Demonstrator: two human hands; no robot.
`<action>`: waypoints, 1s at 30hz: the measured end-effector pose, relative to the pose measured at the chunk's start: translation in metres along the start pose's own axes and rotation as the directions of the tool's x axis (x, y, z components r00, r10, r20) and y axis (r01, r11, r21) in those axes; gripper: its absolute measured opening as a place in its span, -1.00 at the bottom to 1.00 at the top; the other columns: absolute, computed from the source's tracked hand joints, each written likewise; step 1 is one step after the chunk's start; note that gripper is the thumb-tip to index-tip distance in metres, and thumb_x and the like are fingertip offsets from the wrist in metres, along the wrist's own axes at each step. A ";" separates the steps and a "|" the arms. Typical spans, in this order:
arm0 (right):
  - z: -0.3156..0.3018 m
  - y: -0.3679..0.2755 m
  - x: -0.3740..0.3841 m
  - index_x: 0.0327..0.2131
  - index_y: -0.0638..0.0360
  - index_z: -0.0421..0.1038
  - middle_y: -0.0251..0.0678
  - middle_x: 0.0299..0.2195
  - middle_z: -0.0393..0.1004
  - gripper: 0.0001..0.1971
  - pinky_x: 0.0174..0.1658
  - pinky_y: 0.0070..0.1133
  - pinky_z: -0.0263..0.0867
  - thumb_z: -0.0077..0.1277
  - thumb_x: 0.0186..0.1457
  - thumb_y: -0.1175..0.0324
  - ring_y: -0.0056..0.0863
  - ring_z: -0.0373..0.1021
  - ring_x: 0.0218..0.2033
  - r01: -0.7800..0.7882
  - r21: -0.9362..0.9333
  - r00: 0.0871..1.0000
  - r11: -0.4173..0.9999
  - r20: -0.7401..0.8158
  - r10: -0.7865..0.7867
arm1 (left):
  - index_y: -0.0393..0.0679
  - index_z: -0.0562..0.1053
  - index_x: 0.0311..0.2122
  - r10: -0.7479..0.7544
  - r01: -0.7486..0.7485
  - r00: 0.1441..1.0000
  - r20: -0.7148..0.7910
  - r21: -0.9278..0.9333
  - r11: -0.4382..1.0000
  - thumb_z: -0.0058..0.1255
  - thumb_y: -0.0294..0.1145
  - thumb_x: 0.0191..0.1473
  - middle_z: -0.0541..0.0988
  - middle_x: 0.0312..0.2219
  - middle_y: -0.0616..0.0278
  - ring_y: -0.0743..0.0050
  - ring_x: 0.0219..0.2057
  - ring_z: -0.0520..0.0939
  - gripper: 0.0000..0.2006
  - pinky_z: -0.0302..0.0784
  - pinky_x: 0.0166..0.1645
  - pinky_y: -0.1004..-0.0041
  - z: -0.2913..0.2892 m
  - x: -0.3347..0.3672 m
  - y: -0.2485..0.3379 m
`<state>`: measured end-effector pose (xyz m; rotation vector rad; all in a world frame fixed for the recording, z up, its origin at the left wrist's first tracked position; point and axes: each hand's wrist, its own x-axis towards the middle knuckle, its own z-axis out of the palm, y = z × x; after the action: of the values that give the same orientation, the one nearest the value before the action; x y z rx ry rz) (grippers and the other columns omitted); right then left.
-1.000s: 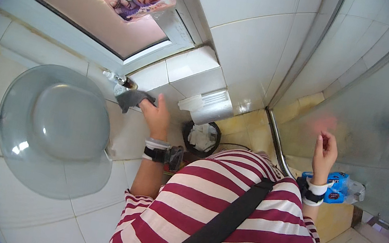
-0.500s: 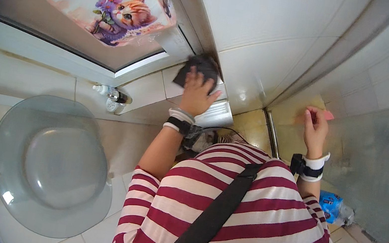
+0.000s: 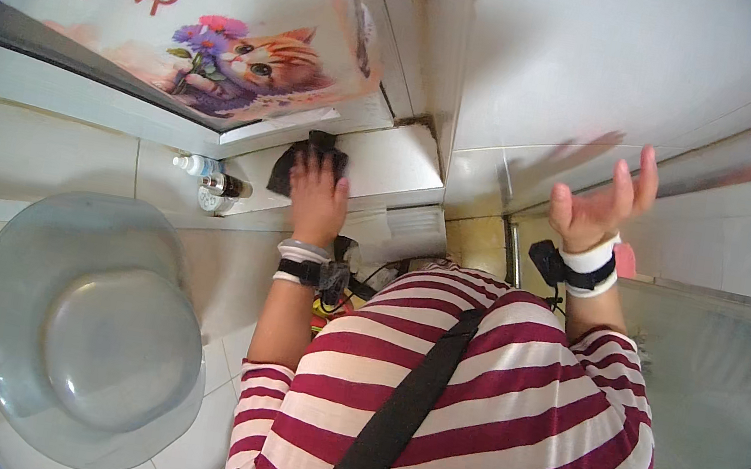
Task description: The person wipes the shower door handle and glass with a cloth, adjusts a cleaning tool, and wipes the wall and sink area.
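My left hand (image 3: 314, 196) lies flat, fingers stretched, on a black cloth (image 3: 281, 172) on the white tiled ledge (image 3: 393, 161) beneath the window frame. The cloth is bunched up beyond my fingertips, and my palm hides part of it. Just left of the cloth stand small bottles, one with a dark body (image 3: 227, 185) and one white and blue (image 3: 197, 165). To the right, my right hand (image 3: 598, 210) is raised with its palm turned up and its fingers apart. It holds nothing and is in front of the white wall (image 3: 578, 51).
A large translucent grey basin (image 3: 5, 276) is at the left. A printed paper package with a kitten (image 3: 256, 61) hangs over the window at upper left. At the right are a glass panel (image 3: 713, 382) and a pink piece (image 3: 624, 260) behind my right wrist.
My left hand has slid the black cloth leftward along the ledge, away from the corner, toward the small bottles. My right hand has turned palm up, and its fingers have opened.
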<state>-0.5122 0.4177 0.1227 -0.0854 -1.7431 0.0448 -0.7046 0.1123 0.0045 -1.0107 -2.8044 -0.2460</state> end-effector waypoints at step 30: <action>0.053 -0.011 -0.022 0.21 0.17 -0.14 0.07 0.24 -0.41 -0.16 0.25 -0.21 -0.45 -0.23 0.03 -0.22 -0.07 -0.47 0.27 0.027 -0.012 0.995 1.000 0.098 -0.025 | -0.32 0.31 -0.11 0.492 -0.481 0.867 -0.079 -0.394 0.783 -0.14 -0.28 -0.02 0.32 -0.04 -0.20 -0.08 0.10 0.23 -0.61 -0.03 0.22 0.15 0.008 0.057 0.082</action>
<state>-0.5611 0.4054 0.0925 -0.0712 -1.8426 0.0189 -0.6959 0.2118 0.0164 -1.7970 -2.4353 -0.7645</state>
